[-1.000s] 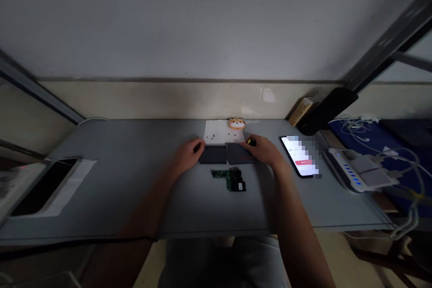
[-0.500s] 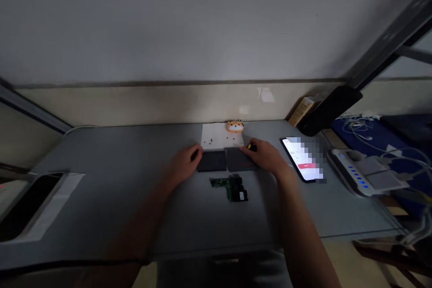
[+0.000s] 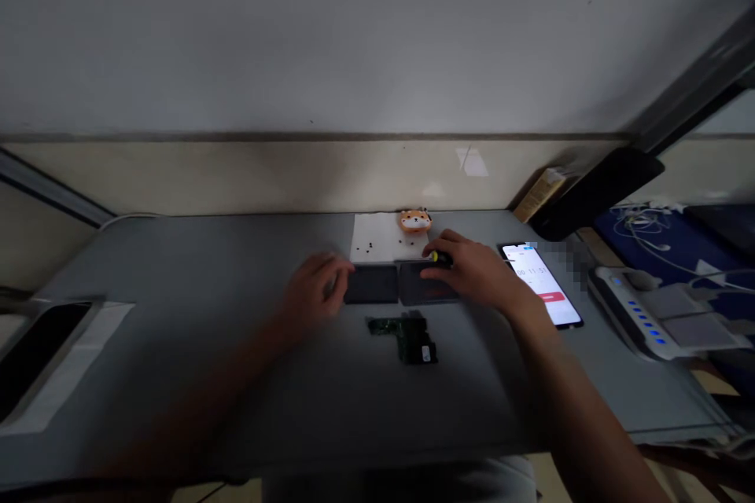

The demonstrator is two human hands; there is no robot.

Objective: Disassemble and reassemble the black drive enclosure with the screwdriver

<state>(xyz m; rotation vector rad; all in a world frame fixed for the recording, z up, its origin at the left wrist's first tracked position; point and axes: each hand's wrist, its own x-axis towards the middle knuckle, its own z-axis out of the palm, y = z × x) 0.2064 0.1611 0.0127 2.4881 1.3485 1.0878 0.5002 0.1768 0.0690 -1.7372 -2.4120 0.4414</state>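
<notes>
Two flat dark rectangular pieces lie side by side on the grey table: a left panel point(image 3: 371, 285) and a right panel point(image 3: 413, 287). My left hand point(image 3: 315, 291), smeared by motion, is at the left panel's outer edge, thumb and fingers apart; whether it touches is unclear. Over the right panel, my right hand point(image 3: 465, 267) is closed around a black-and-yellow screwdriver point(image 3: 441, 257), its fingertips near the panel's top. Nearer me lies a green circuit board point(image 3: 413, 339). Behind the panels, several tiny dark screws point(image 3: 370, 246) rest on white paper point(image 3: 381, 229).
An orange animal-faced case point(image 3: 415, 221) sits on the paper's back right corner. Right of my hand lies a lit phone point(image 3: 539, 275), then a power strip point(image 3: 631, 306) with cables. A dark-screened device point(image 3: 47, 354) is at the left. A wall point(image 3: 265, 173) closes off the back.
My left hand has drawn slightly back from the left panel, its fingers opening. The right hand's fingers have shifted on the screwdriver. The view has turned a little.
</notes>
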